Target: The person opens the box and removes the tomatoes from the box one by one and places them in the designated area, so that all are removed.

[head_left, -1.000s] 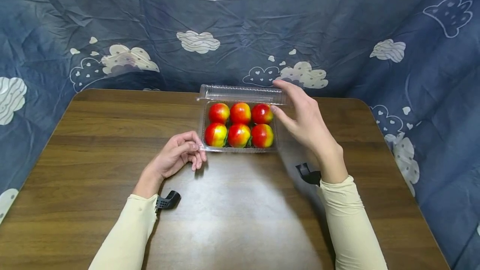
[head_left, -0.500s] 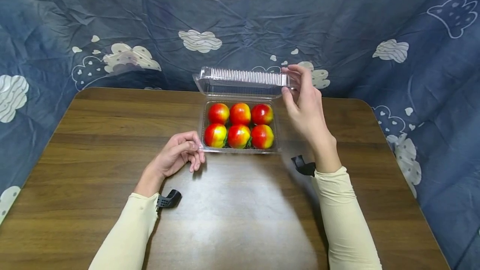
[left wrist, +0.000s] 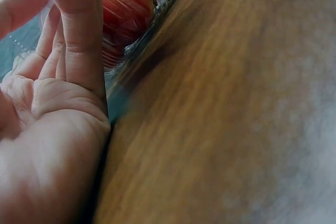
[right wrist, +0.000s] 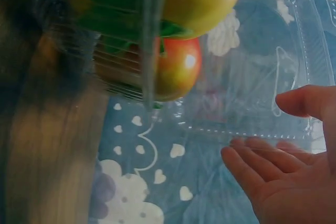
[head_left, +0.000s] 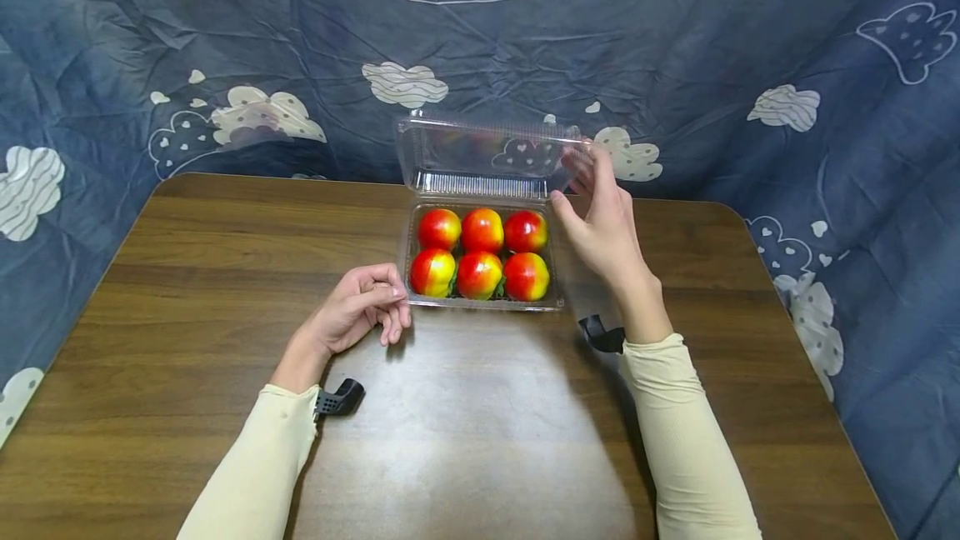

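Note:
A clear plastic clamshell container [head_left: 480, 304] sits on the table, filled with several glossy red-and-yellow fruits [head_left: 480, 275] with green leaves beneath them. Its lid [head_left: 480, 144] is raised at the hinge along the far side. At the near left corner, my left hand [head_left: 360, 307] pinches the rim between thumb and fingers; the other fingers hang loosely below. My right hand [head_left: 603, 223] is at the lid's right side, its fingers straight and behind the plastic, the thumb in front and apart from them. In the right wrist view, the lid edge overlaps the fingertips [right wrist: 236, 148].
The brown wooden table [head_left: 225, 273] extends around the container on both sides and in front. A dark blue cloth [head_left: 300, 40] with white clouds hangs right behind the table's far edge. Black wrist mounts [head_left: 341, 398] stick out from both wrists.
The lid has risen from lying low behind the container to a more upright tilt, with my right hand moving along at its right side. My left hand stays at the corner.

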`<state>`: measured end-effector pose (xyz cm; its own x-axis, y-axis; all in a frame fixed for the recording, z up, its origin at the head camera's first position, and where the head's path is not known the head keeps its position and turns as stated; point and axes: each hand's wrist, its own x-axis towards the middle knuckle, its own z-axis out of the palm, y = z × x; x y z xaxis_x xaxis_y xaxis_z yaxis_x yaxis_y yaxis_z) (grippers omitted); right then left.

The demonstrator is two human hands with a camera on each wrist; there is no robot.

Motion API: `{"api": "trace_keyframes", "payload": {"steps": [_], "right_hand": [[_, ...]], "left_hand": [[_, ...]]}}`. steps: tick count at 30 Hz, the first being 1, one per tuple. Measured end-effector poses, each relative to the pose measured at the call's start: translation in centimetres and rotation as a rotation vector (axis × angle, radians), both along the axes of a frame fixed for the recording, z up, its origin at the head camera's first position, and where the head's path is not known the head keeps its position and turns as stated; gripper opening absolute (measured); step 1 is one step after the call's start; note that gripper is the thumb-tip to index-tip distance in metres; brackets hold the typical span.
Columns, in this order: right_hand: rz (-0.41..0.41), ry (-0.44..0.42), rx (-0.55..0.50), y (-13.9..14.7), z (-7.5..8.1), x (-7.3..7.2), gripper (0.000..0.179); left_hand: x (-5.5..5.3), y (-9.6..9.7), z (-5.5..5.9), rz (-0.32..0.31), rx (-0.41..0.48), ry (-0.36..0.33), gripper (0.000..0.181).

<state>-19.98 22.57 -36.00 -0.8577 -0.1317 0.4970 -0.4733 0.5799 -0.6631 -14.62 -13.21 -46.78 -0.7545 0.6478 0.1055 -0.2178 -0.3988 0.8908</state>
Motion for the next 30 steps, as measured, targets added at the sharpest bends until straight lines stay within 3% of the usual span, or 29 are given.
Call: {"api": "trace_keyframes", "payload": {"steps": [13,22,30], "right_hand": [[0.032,-0.069,-0.114,0.4,-1.8,-0.9,0.066],[0.004,-0.051,0.002,0.5,-3.5,-1.5,0.077],[0.006,-0.143,0.016,0.7,-4.6,-1.7,0.093]], "left_hand": [[0.0,0.1,0.1,0.009,-0.011,-0.011,0.016],[0.0,0.0,-0.1,0.003,-0.017,0.004,0.016],[0.0,0.0,0.0,-0.003,-0.015,0.002,0.016]]}}
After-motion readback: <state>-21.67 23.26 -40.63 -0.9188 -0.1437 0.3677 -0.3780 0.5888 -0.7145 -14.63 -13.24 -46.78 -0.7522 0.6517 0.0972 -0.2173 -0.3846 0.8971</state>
